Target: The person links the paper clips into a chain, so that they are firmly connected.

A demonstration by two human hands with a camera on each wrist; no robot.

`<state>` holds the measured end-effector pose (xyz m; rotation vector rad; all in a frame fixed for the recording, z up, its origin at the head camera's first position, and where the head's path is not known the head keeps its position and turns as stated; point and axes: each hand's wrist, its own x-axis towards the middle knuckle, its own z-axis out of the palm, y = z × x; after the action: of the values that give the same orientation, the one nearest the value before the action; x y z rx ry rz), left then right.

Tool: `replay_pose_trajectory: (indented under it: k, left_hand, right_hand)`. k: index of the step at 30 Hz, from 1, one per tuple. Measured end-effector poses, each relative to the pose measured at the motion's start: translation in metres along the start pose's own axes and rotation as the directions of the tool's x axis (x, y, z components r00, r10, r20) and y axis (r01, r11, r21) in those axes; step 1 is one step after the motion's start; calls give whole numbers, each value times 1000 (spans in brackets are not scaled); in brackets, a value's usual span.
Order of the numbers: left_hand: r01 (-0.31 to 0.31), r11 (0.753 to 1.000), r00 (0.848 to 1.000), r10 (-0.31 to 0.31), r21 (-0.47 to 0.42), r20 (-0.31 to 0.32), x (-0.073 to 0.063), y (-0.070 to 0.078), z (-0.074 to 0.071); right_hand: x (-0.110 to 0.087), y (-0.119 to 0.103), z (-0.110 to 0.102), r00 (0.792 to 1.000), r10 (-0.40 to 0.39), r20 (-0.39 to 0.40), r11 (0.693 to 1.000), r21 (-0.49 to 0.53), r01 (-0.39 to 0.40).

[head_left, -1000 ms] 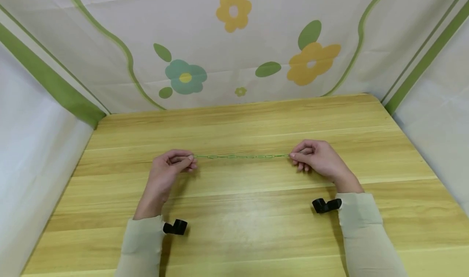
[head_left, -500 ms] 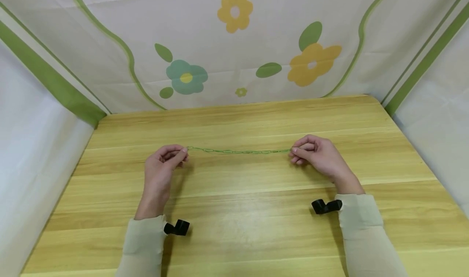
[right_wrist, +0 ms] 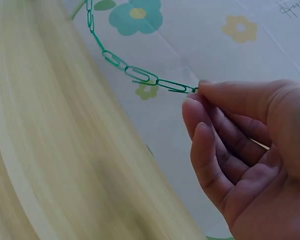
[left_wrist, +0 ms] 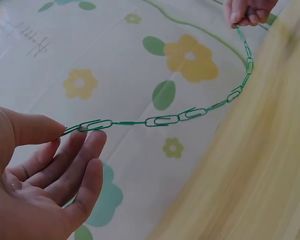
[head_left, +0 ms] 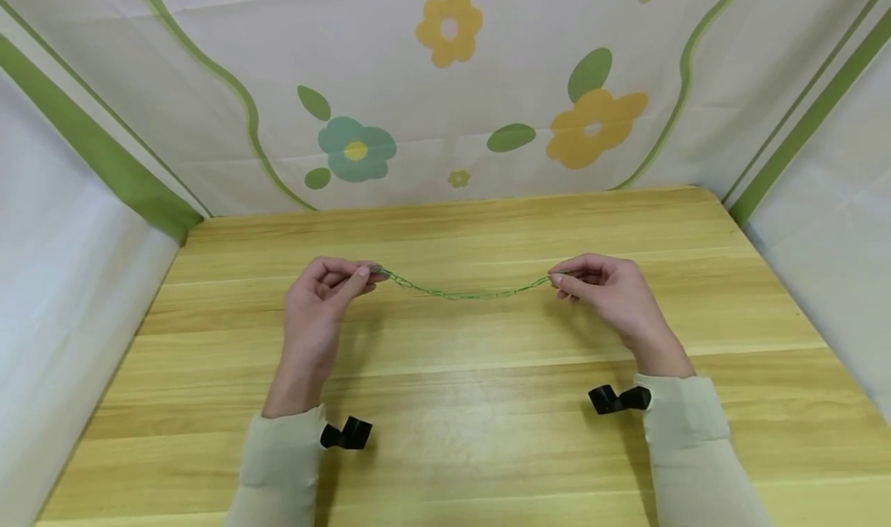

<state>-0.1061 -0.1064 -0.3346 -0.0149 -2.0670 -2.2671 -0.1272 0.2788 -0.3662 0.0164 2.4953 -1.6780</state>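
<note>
A chain of green paper clips [head_left: 455, 295] hangs between my two hands in a shallow sag over the table. Its left end is pinched between thumb and fingers of my left hand [head_left: 323, 299]. My right hand [head_left: 605, 295] pinches the other end at its fingertips. In the left wrist view the linked paper clips [left_wrist: 162, 120] show one hooked through another, running from the left hand [left_wrist: 50, 170] up to the far right hand. From the right wrist view, the last clip [right_wrist: 175, 86] enters the grip of the right hand [right_wrist: 250, 145].
The wooden table [head_left: 452, 450] lies under both hands. A white cloth [head_left: 445, 94] printed with flowers stands along its back edge, with white cloth sides left and right. A black camera mount sticks out from each sleeve cuff, the left one [head_left: 348, 434] and the right one [head_left: 618, 399].
The chain was nearly taut and straight; now it sags in the middle. My left hand shifted left, then back rightward, and both hands rose slightly in view, still pinching the ends.
</note>
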Motion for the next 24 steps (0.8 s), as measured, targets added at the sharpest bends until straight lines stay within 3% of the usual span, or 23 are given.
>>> replay_pose_trajectory:
  k: [9,16,24]
  left_hand:
    - [47,998,999,-46,48,-25,-5,-3,23]
    - [-16,998,1000,17,60,-20,-10,-8,46]
    - [-49,998,999,49,42,1,-15,-14,71]
  right_hand:
    - [-6,-13,13,999,-52,-8,987,153,52]
    - [-7,-21,28,991,-127,-46,980,151,133]
    - [-5,-29,44,993,-117,-10,979,167,117]
